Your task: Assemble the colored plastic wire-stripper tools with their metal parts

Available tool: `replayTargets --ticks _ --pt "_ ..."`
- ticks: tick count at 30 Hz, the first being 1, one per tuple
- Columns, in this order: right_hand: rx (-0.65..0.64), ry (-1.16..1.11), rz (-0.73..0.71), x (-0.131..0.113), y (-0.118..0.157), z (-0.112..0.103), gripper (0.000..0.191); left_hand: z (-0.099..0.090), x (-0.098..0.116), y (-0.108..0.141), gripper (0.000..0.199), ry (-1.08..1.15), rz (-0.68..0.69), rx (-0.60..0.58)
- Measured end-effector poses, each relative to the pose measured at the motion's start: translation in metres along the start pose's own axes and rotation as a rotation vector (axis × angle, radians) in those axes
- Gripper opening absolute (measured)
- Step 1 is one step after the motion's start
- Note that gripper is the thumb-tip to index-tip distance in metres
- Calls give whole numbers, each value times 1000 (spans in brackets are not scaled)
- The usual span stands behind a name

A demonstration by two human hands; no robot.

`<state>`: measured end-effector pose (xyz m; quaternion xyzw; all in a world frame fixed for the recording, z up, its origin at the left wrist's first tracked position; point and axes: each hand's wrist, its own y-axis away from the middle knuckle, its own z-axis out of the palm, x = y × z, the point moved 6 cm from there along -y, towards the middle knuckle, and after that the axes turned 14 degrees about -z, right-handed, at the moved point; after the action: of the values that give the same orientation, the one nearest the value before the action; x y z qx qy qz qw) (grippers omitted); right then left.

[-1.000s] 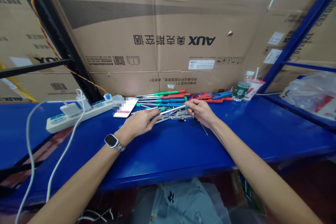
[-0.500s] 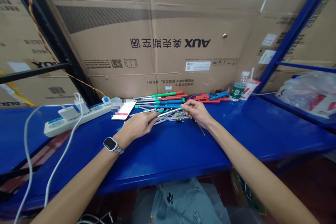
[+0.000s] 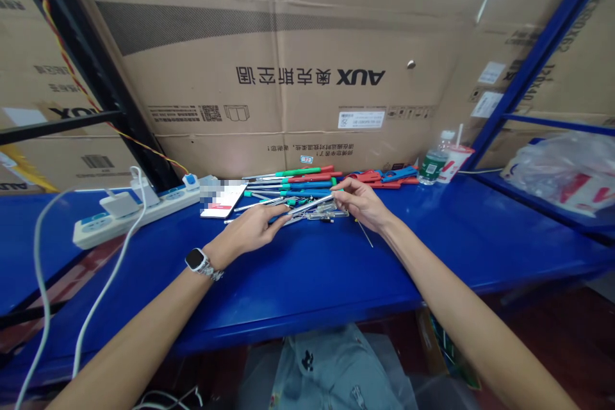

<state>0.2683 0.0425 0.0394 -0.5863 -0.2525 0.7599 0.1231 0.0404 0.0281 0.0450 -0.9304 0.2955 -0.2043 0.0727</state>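
Note:
Between my two hands a slim silver pen-like rod (image 3: 312,205) is held at a slant above the blue table. My left hand (image 3: 250,229), with a watch on its wrist, pinches the lower left end between thumb and fingers. The upper right end is in the closed fingertips of my right hand (image 3: 362,205). Under and behind the rod lie several clear-handled small screwdrivers (image 3: 327,214). Farther back are screwdrivers with green (image 3: 294,172) and blue handles (image 3: 310,193). A thin metal shaft (image 3: 366,235) sticks out on the table below my right hand.
A phone (image 3: 233,195) lies left of the screwdrivers, beside a white power strip (image 3: 154,208) with cables. Red and blue tools (image 3: 400,173), a water bottle (image 3: 432,166) and a cup with a straw (image 3: 455,163) stand or lie at the right. Cardboard (image 3: 307,32) backs the table.
The view has shifted slightly, so the scene sits a little farther left. Both hands keep their hold on the silver rod, with hardly any movement.

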Motion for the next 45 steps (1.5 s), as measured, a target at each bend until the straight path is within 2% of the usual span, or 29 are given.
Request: replayTargets --ticks 5,10,17,20,22,25,29,32,37,45 --pt "-57 110 17 3 0 -3 37 2 3 0 37 -59 -1 -4" --pt "-184 237 81 13 4 15 38 5 4 -2 38 -147 -3 25" --pt "87 -54 165 23 5 30 46 5 -2 -5 39 -135 -55 36" --pt "194 -133 136 24 9 32 45 7 -1 -4 35 -89 -81 28" --pt "215 -130 117 25 11 36 42 8 0 -4 37 -17 -100 31" --pt "100 -108 128 31 14 51 37 9 5 -4 43 94 -90 16" --pt "-27 -104 141 35 17 68 31 10 11 -5 36 174 -37 0" --pt "-18 -70 123 35 17 69 33 10 12 -4 32 180 -26 -3" --pt "64 29 90 35 19 61 37 10 11 -2 39 134 -81 11" --pt "-75 101 13 33 15 66 42 8 14 1 43 157 -61 -24"
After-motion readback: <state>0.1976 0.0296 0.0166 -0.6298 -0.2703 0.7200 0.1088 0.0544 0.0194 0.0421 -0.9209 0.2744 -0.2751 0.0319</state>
